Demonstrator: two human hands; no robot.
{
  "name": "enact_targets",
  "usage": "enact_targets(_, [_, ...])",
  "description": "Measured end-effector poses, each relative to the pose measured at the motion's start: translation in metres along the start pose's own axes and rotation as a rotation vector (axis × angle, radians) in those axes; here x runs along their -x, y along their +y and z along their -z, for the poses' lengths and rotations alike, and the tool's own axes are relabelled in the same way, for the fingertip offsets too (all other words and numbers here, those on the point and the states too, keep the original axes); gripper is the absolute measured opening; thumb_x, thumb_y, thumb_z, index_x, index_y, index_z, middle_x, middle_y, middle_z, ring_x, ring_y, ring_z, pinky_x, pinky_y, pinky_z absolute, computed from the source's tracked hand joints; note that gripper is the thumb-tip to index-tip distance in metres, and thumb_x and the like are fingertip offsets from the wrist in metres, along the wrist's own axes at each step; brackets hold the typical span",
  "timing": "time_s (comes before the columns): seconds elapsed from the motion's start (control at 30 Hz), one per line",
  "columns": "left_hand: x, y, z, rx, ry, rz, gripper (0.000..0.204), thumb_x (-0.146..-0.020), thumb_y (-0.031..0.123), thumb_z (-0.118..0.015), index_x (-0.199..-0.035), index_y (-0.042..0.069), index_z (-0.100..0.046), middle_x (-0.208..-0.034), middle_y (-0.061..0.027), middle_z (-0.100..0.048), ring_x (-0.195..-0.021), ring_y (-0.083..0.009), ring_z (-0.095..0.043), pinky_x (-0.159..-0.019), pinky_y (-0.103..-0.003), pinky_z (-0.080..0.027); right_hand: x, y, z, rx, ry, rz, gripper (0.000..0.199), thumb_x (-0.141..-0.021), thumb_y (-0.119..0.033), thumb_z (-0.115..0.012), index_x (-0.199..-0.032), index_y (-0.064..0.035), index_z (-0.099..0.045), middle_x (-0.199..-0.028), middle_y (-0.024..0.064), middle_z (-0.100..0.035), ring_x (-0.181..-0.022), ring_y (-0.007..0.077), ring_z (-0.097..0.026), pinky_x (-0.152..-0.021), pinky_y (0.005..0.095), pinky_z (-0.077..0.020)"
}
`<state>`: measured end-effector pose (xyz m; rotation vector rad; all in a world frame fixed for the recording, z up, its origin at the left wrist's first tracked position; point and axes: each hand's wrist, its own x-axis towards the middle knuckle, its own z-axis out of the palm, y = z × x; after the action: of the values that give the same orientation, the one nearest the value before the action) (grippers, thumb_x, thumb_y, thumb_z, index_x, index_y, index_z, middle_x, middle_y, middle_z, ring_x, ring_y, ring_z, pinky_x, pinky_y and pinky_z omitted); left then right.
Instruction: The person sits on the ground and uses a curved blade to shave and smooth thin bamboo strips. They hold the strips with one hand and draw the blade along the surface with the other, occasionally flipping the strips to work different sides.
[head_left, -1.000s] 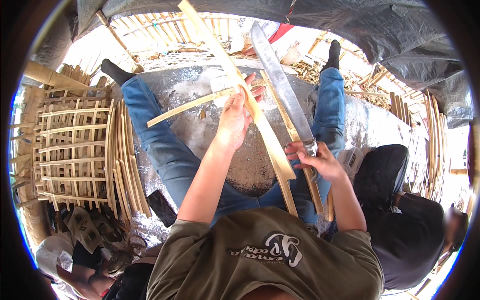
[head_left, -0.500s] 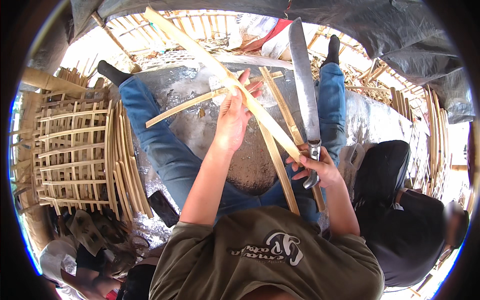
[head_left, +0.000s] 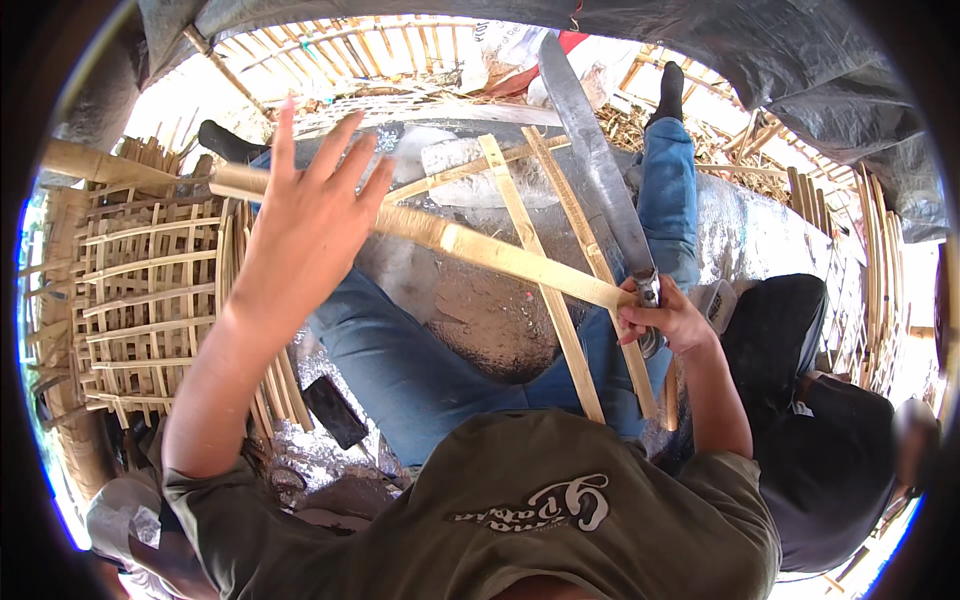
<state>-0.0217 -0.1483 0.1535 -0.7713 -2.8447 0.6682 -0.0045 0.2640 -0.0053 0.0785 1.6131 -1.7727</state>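
My right hand is closed round the handle of a machete, its long grey blade pointing up and away. The same hand pinches the near end of a light bamboo strip. That strip runs leftward across my lap and passes behind my left hand, which is raised with fingers spread and grips nothing. Whether the palm touches the strip is hidden. Under it, a bamboo slat and a second, darker slat lean across my right thigh. Another strip lies crosswise beyond them.
Woven bamboo panels and a bundle of slats stand at left. A dark phone lies near my left thigh. At right sits a person in dark clothing. A pale block rests between my legs; bamboo fencing rises beyond.
My left hand has let go of the bamboo strip and swung left and nearer, fingers spreading. The strip's far end has swung left and down. The machete has tilted leftward.
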Motion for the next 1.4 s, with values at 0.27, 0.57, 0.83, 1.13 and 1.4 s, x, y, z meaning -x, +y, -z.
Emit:
enact_targets(0.27, [0.002,-0.025,-0.035,0.974,-0.799,0.116,0.036,-0.092,0.025,-0.072,-0.106,-0.006,-0.061,-0.074,-0.0167,-0.068,-0.066,-0.0277,-0.072,-0.066,-0.043,-0.057,-0.013,-0.044,0.010,0.198,0.225,0.093,0.045,-0.091,-0.016,-0.071,-0.134,-0.0082,-0.061,-0.095,0.0065,-0.071,-0.078,0.0148,-0.069,-0.076,0.0330,-0.0614])
enact_targets(0.57, [-0.006,0.004,-0.093,1.382,-0.549,0.364,0.032,-0.107,0.030,-0.047,-0.119,0.001,-0.051,-0.077,-0.0011,-0.049,-0.058,-0.0097,-0.054,-0.046,-0.029,-0.050,-0.049,-0.086,0.058,0.478,0.752,0.432,0.037,-0.093,-0.027,-0.072,-0.125,-0.0105,-0.067,-0.074,0.0007,-0.066,-0.061,0.0057,-0.057,-0.051,0.0225,-0.0438])
enact_targets(0.83, [-0.054,0.078,-0.137,1.369,-0.268,0.412,0.033,-0.110,0.033,-0.037,-0.119,0.009,-0.057,-0.074,0.0023,-0.048,-0.056,-0.0067,-0.045,-0.049,-0.026,-0.043,-0.107,-0.062,0.016,1.039,0.562,0.580,0.028,-0.092,-0.027,-0.071,-0.101,-0.0009,-0.069,-0.075,0.0137,-0.071,-0.063,0.0255,-0.070,-0.062,0.0381,-0.0564])
enact_targets(1.13, [-0.076,0.123,-0.130,1.277,-0.028,0.398,0.028,-0.107,0.025,-0.045,-0.102,0.003,-0.060,-0.065,-0.0124,-0.055,-0.061,-0.0265,-0.059,-0.063,-0.042,-0.045,-0.143,-0.070,-0.023,1.330,0.551,0.538,0.034,-0.085,-0.035,-0.075,-0.104,-0.0073,-0.071,-0.073,0.0190,-0.069,-0.072,0.0380,-0.070,-0.068,0.0457,-0.0581])
enact_targets(1.4, [-0.068,0.134,-0.135,1.355,0.100,0.368,0.022,-0.106,0.018,-0.046,-0.098,0.001,-0.058,-0.066,-0.0164,-0.057,-0.058,-0.0320,-0.060,-0.058,-0.042,-0.045,-0.140,-0.083,-0.020,1.475,0.481,0.508,0.034,-0.080,-0.030,-0.073,-0.105,-0.0067,-0.073,-0.085,0.0226,-0.072,-0.078,0.0394,-0.071,-0.072,0.0472,-0.0590])
